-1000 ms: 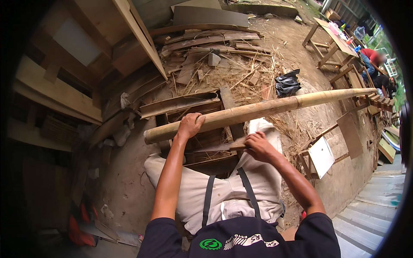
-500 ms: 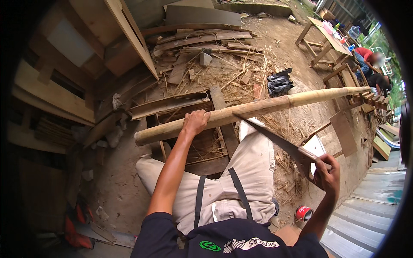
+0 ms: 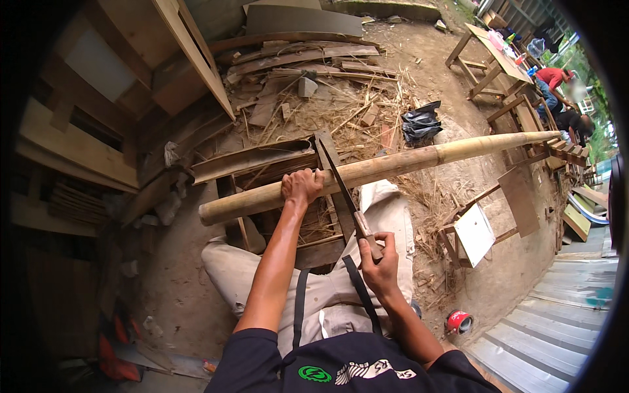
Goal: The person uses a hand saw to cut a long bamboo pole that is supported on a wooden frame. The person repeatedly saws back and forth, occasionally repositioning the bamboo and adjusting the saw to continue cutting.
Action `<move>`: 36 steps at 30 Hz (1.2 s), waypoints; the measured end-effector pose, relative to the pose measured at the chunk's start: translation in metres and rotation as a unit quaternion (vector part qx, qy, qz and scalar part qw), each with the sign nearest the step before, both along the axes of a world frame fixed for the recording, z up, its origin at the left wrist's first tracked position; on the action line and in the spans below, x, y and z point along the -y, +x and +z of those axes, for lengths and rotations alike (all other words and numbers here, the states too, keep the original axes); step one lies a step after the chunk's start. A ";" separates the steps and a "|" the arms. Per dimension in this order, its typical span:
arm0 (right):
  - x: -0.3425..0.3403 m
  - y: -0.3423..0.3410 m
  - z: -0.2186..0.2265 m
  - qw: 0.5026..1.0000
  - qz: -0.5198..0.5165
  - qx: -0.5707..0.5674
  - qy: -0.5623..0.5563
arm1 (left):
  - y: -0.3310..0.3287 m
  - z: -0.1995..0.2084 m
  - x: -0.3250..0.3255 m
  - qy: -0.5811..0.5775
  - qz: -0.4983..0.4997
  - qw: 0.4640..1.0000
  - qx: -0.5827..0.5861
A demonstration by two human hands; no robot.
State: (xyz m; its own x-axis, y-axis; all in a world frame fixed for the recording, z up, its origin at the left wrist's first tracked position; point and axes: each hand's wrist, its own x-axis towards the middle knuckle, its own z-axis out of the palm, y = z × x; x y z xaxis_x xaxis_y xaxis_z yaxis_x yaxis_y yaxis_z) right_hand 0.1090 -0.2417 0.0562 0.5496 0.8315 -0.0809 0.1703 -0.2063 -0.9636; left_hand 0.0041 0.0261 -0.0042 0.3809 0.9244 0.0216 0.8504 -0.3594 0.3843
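two hands | left hand (image 3: 301,187) grips bamboo pole (image 3: 393,167) | right hand (image 3: 380,259) holds blade (image 3: 341,187) on pole

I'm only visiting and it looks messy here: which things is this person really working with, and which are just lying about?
In use:
- bamboo pole, gripped by the left hand
- long knife, held in the right hand, blade against the pole

Lying about:
- black bag
- red can
- white board
- scrap planks
- straw

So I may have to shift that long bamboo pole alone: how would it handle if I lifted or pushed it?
The bamboo pole looks stiff: it spans well past the wooden frame without sagging. Being round, it would probably roll if pushed; the left hand grips it. Its length likely makes it unwieldy from one end.
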 end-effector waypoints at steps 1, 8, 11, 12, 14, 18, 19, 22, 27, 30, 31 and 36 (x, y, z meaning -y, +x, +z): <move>-0.002 0.001 -0.003 0.999 -0.004 -0.015 -0.041 | 0.001 0.001 -0.001 -0.010 -0.003 1.000 -0.002; 0.041 -0.019 0.074 0.995 0.002 -0.003 -0.100 | -0.001 0.006 -0.006 -0.037 -0.013 0.999 0.000; 0.023 -0.024 0.087 0.995 -0.013 0.042 -0.087 | 0.001 0.005 -0.005 -0.023 0.001 1.000 0.021; 0.009 -0.020 0.082 0.994 0.027 0.093 -0.044 | 0.001 0.004 -0.003 -0.043 0.009 0.999 0.014; -0.047 -0.007 0.061 0.879 0.070 0.464 0.078 | 0.004 0.005 -0.006 -0.025 0.034 0.999 0.002; -0.051 -0.009 0.058 0.998 0.014 0.057 0.033 | 0.007 0.007 -0.016 -0.083 0.045 0.996 0.000; -0.033 -0.011 0.065 0.998 -0.005 0.060 -0.013 | 0.006 0.007 -0.021 -0.077 0.036 0.996 -0.007; 0.022 -0.018 0.080 0.995 0.016 0.060 -0.081 | 0.004 0.003 -0.023 -0.086 0.036 0.995 -0.017; -0.042 -0.009 0.039 0.995 0.020 0.088 0.039 | 0.000 -0.005 -0.004 -0.012 0.005 1.000 -0.014; -0.060 -0.011 0.031 0.999 0.010 0.045 0.014 | 0.003 -0.001 -0.007 -0.033 0.053 0.998 0.022; -0.044 -0.014 0.035 0.998 -0.007 0.052 0.017 | 0.003 0.001 -0.005 -0.057 0.042 0.997 -0.017; 0.020 -0.018 0.081 0.993 0.033 0.117 -0.007 | 0.005 0.006 -0.016 -0.054 0.060 0.997 -0.016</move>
State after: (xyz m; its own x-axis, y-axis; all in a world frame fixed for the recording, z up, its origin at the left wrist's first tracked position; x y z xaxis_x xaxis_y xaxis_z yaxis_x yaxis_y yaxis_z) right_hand 0.0911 -0.2616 0.1377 0.4994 0.8658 0.0306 0.4031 -0.2010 -0.8928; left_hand 0.0094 0.0422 0.0023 0.2664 0.9596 -0.0909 0.8974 -0.2125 0.3867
